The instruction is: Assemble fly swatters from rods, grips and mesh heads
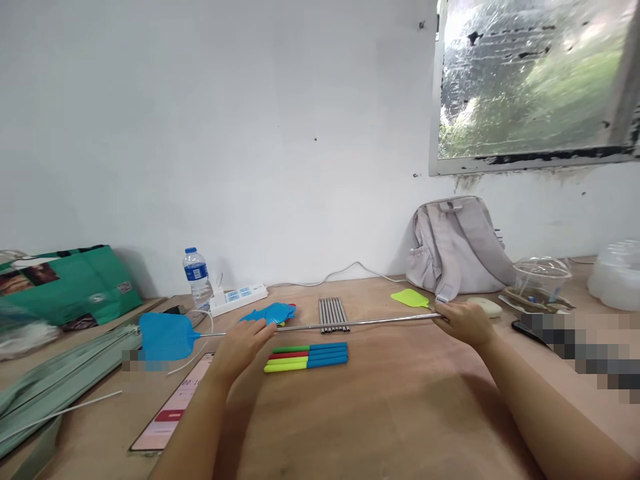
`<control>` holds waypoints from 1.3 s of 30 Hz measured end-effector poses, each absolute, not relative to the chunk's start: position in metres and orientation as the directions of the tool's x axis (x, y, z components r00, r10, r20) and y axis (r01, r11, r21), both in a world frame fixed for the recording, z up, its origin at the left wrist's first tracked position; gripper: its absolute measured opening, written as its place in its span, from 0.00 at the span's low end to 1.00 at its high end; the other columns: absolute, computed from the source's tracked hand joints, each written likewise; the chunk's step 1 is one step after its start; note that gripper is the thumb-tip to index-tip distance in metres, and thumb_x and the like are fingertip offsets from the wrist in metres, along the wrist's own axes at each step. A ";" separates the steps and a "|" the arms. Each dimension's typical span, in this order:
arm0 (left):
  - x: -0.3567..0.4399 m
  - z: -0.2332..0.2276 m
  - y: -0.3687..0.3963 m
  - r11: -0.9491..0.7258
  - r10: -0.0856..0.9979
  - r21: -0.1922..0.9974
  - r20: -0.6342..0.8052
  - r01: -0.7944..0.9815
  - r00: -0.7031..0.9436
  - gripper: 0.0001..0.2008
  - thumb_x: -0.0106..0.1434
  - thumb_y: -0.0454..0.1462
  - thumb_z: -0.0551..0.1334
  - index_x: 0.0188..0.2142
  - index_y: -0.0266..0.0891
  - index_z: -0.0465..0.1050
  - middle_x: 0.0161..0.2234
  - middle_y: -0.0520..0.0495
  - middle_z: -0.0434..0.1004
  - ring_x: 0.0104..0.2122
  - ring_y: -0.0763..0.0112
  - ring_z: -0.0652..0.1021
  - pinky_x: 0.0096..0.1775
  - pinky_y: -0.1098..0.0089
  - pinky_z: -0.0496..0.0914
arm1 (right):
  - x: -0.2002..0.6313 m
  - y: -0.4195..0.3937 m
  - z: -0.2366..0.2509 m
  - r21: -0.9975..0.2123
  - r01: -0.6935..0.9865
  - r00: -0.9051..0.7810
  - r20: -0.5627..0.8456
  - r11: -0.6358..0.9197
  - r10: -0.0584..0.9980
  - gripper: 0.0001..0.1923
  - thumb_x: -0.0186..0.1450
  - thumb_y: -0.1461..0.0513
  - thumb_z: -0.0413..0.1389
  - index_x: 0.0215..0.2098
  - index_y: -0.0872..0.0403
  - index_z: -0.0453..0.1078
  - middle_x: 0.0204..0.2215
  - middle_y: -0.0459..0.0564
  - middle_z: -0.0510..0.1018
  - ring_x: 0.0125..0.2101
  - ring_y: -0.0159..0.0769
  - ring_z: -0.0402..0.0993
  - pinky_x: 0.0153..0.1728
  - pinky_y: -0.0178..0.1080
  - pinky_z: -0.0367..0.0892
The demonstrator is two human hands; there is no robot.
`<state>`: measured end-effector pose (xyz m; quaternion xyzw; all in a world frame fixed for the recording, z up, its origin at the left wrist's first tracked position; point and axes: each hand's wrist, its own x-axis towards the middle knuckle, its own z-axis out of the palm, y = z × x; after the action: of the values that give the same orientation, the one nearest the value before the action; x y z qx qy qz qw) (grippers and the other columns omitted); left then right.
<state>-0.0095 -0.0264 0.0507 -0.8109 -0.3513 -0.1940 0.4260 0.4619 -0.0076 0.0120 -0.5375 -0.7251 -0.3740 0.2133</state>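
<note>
At the far left of the frame a green bag (75, 280) lies against the wall, with a water bottle (197, 273) and a white power strip (239, 298) to its right. A blue swatter (165, 335) sits at left centre, its thin metal rod (350, 324) running rightward across the table (390, 413). The left hand (243, 347) hovers open, fingers loosely spread, just beside the rod near a pile of blue heads (273, 312). Coloured handles (306, 357) lie just below the rod at centre; grey tubes (333, 313) lie behind and under it. The right hand (463, 321) closes around the rod's right end. A yellow-green head (410, 297) lies just behind it, before a grey backpack (457, 247). A window (537, 80) fills the upper right.
</note>
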 end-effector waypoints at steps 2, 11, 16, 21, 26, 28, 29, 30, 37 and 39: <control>-0.021 0.052 -0.028 -0.404 0.427 -0.540 0.603 0.739 0.674 0.14 0.64 0.35 0.46 0.30 0.41 0.69 0.23 0.50 0.69 0.23 0.72 0.68 0.25 0.72 0.57 | 0.467 -0.009 0.012 0.321 0.937 -0.335 0.712 0.138 0.618 0.15 0.59 0.57 0.46 0.20 0.53 0.68 0.16 0.49 0.74 0.18 0.31 0.66 0.21 0.34 0.45; -0.035 0.053 -0.028 -0.425 0.433 -0.512 0.609 0.747 0.664 0.15 0.63 0.33 0.45 0.32 0.41 0.70 0.24 0.49 0.69 0.24 0.73 0.68 0.25 0.73 0.58 | 0.479 -0.010 0.011 0.422 0.886 -0.457 0.726 0.191 0.514 0.14 0.60 0.58 0.47 0.21 0.53 0.67 0.16 0.47 0.73 0.18 0.30 0.66 0.21 0.34 0.46; -0.039 0.051 -0.028 -0.442 0.446 -0.508 0.590 0.739 0.673 0.15 0.64 0.35 0.46 0.33 0.41 0.71 0.24 0.50 0.68 0.24 0.72 0.68 0.25 0.73 0.57 | 0.482 -0.015 0.013 0.468 0.850 -0.524 0.706 0.242 0.477 0.14 0.61 0.59 0.46 0.20 0.54 0.65 0.14 0.46 0.71 0.17 0.29 0.66 0.21 0.34 0.47; -0.043 0.050 -0.030 -0.456 0.490 -0.467 0.579 0.758 0.652 0.14 0.63 0.35 0.47 0.32 0.41 0.71 0.24 0.49 0.69 0.25 0.71 0.68 0.26 0.72 0.58 | 0.486 -0.022 0.016 0.491 0.826 -0.561 0.671 0.275 0.486 0.14 0.62 0.59 0.46 0.21 0.54 0.64 0.16 0.45 0.71 0.19 0.29 0.66 0.22 0.35 0.48; -0.046 0.048 -0.029 -0.479 0.471 -0.476 0.569 0.737 0.674 0.14 0.63 0.33 0.47 0.33 0.42 0.71 0.24 0.49 0.69 0.25 0.72 0.68 0.26 0.72 0.59 | 0.493 -0.027 0.017 0.508 0.809 -0.587 0.662 0.296 0.467 0.14 0.62 0.58 0.45 0.22 0.53 0.64 0.16 0.45 0.70 0.19 0.29 0.66 0.22 0.35 0.50; -0.047 0.048 -0.029 -0.469 0.465 -0.492 0.569 0.734 0.678 0.13 0.63 0.33 0.47 0.33 0.42 0.70 0.25 0.49 0.69 0.25 0.72 0.68 0.26 0.72 0.59 | 0.494 -0.028 0.016 0.516 0.798 -0.602 0.654 0.312 0.459 0.14 0.63 0.58 0.45 0.22 0.53 0.64 0.16 0.45 0.70 0.19 0.29 0.66 0.22 0.35 0.50; -0.048 0.048 -0.029 -0.462 0.459 -0.504 0.568 0.730 0.683 0.13 0.63 0.33 0.48 0.34 0.42 0.70 0.25 0.49 0.69 0.25 0.72 0.69 0.26 0.72 0.59 | 0.495 -0.029 0.016 0.519 0.794 -0.608 0.650 0.318 0.456 0.14 0.63 0.58 0.45 0.22 0.53 0.64 0.17 0.45 0.70 0.19 0.29 0.66 0.22 0.35 0.50; -0.048 0.048 -0.030 -0.456 0.451 -0.516 0.568 0.725 0.688 0.13 0.63 0.33 0.48 0.34 0.42 0.70 0.25 0.49 0.70 0.25 0.72 0.69 0.26 0.72 0.59 | 0.496 -0.029 0.015 0.519 0.791 -0.611 0.648 0.324 0.455 0.14 0.63 0.59 0.45 0.23 0.53 0.64 0.17 0.45 0.70 0.19 0.29 0.66 0.23 0.35 0.50; -0.045 0.053 -0.036 -0.445 0.435 -0.539 0.568 0.715 0.699 0.13 0.63 0.35 0.47 0.32 0.41 0.70 0.24 0.50 0.69 0.25 0.73 0.69 0.28 0.73 0.60 | 0.503 -0.032 0.009 0.493 0.786 -0.617 0.645 0.373 0.450 0.12 0.63 0.59 0.46 0.24 0.53 0.64 0.17 0.45 0.70 0.19 0.29 0.66 0.22 0.35 0.50; -0.047 0.053 -0.035 -0.436 0.427 -0.546 0.575 0.716 0.698 0.14 0.64 0.37 0.47 0.32 0.41 0.70 0.24 0.50 0.70 0.25 0.73 0.69 0.28 0.73 0.60 | 0.499 -0.032 0.006 0.476 0.795 -0.607 0.636 0.376 0.477 0.12 0.63 0.59 0.46 0.24 0.53 0.64 0.17 0.45 0.70 0.19 0.30 0.66 0.22 0.35 0.50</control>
<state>-0.0472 -0.0354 0.0529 -0.8281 -0.3449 -0.1790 0.4041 0.4994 -0.0322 0.0064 -0.3950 -0.8047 -0.3948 0.2013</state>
